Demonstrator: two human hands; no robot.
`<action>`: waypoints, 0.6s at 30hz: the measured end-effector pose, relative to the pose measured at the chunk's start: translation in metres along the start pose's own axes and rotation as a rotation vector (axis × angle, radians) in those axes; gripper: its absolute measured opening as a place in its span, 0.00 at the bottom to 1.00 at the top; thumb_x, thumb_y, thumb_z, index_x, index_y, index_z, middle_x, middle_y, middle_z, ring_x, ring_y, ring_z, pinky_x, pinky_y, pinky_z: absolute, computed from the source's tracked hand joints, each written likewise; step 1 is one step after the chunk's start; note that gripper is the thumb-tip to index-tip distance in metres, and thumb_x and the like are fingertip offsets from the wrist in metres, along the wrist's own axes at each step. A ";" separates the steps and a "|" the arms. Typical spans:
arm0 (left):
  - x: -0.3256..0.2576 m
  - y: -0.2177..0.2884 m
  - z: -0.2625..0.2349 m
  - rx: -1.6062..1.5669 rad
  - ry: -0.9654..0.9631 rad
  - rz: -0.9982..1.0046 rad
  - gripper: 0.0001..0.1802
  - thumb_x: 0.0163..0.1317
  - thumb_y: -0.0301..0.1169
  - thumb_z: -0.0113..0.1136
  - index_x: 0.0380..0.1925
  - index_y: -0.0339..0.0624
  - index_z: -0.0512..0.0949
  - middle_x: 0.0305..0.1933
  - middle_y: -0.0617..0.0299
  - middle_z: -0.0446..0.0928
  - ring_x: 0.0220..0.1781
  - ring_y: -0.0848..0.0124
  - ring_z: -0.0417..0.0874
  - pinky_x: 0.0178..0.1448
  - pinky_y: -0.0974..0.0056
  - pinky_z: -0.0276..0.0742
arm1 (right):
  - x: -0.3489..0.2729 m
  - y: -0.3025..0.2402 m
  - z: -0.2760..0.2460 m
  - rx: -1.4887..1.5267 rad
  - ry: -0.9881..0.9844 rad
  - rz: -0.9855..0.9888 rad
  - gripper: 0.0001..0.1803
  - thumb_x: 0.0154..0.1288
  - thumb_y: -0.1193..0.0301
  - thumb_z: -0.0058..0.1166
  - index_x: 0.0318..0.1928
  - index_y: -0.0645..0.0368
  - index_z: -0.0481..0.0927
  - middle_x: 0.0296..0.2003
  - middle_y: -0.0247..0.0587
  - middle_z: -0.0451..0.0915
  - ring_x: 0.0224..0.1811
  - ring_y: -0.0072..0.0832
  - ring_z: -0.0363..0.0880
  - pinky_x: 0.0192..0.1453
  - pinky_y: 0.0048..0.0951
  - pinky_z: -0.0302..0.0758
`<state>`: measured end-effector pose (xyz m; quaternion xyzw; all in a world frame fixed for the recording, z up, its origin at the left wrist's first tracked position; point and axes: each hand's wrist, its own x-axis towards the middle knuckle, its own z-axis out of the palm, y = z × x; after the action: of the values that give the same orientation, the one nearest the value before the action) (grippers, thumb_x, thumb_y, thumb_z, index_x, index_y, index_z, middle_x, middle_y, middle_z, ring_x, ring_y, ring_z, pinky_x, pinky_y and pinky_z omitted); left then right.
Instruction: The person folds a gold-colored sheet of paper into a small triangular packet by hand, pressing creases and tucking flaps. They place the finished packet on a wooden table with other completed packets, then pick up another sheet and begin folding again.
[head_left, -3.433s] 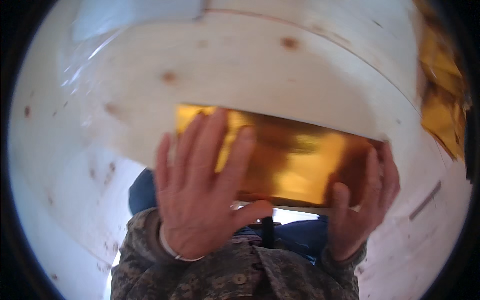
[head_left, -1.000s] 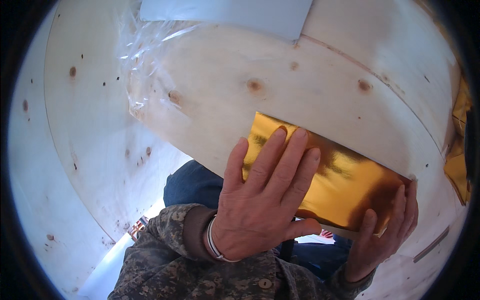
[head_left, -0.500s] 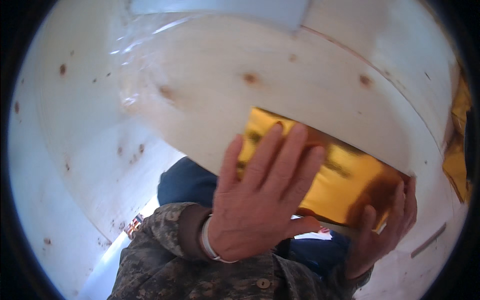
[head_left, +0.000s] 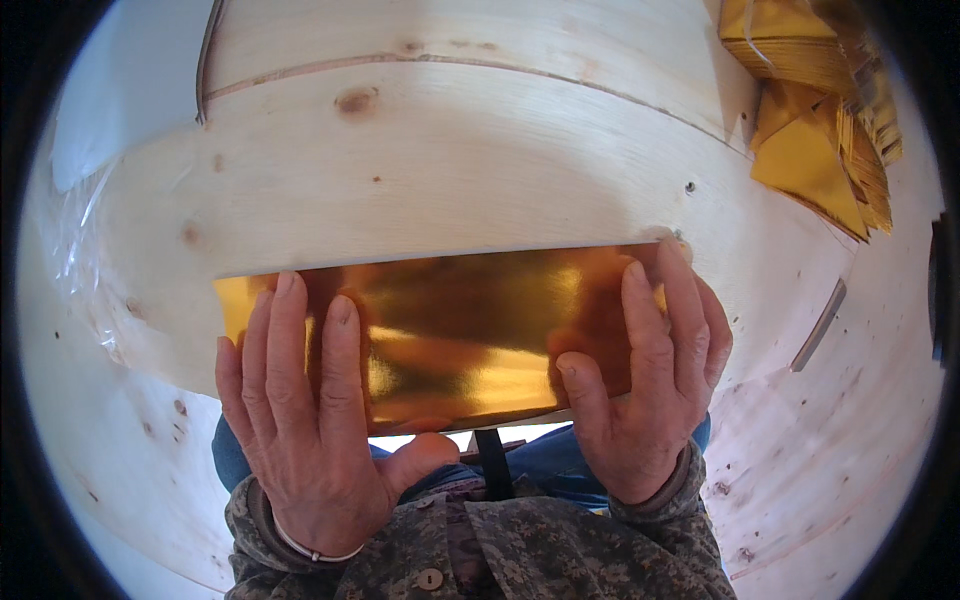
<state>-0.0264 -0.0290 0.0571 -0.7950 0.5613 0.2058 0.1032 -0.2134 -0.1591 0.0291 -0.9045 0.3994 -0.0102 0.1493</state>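
Note:
A shiny gold foil sheet (head_left: pixel 460 330), roughly rectangular, lies along the near edge of a pale wooden tabletop (head_left: pixel 430 160). My left hand (head_left: pixel 315 440) rests flat over its left part, fingers stretched and apart, thumb out at the near edge. At the opposite end, my right hand (head_left: pixel 645 410) touches the sheet with spread fingers. Its thumb lies on the foil, and the outer fingers reach along the right edge. Both palms partly hide the sheet's ends.
Stacked gold foil pieces (head_left: pixel 825 165) sit at the far right. Below them lies a thin dark strip (head_left: pixel 819 325). Crumpled clear plastic film (head_left: pixel 85 240) is at the left, beside a white sheet (head_left: pixel 130 90) at the far left. A seam crosses the tabletop's far part.
The view has swung, so the foil that slanted down to the right now lies nearly level. My left hand has moved toward the sheet's left end; my right hand stays at its right end.

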 end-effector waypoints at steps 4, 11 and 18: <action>0.000 0.002 0.001 0.021 -0.002 0.016 0.56 0.60 0.77 0.34 0.70 0.39 0.63 0.76 0.41 0.57 0.77 0.46 0.59 0.76 0.38 0.47 | -0.003 0.003 0.002 -0.002 0.008 -0.002 0.27 0.71 0.56 0.53 0.63 0.59 0.74 0.66 0.52 0.70 0.67 0.48 0.67 0.69 0.46 0.65; 0.001 0.009 0.006 0.073 0.051 0.044 0.53 0.61 0.76 0.32 0.69 0.44 0.65 0.75 0.41 0.58 0.76 0.47 0.60 0.76 0.39 0.47 | -0.004 0.005 0.007 -0.030 0.044 -0.025 0.29 0.71 0.55 0.52 0.65 0.59 0.72 0.67 0.51 0.69 0.66 0.48 0.66 0.68 0.46 0.64; -0.001 0.005 0.025 0.017 0.276 0.078 0.50 0.64 0.74 0.30 0.67 0.45 0.70 0.72 0.41 0.62 0.73 0.46 0.63 0.74 0.38 0.49 | -0.009 0.003 0.022 -0.083 0.143 -0.066 0.32 0.64 0.58 0.57 0.65 0.60 0.71 0.69 0.49 0.66 0.67 0.46 0.64 0.65 0.47 0.59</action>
<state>-0.0364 -0.0198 0.0351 -0.7925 0.6021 0.0938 0.0237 -0.2183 -0.1491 0.0082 -0.9195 0.3792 -0.0629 0.0823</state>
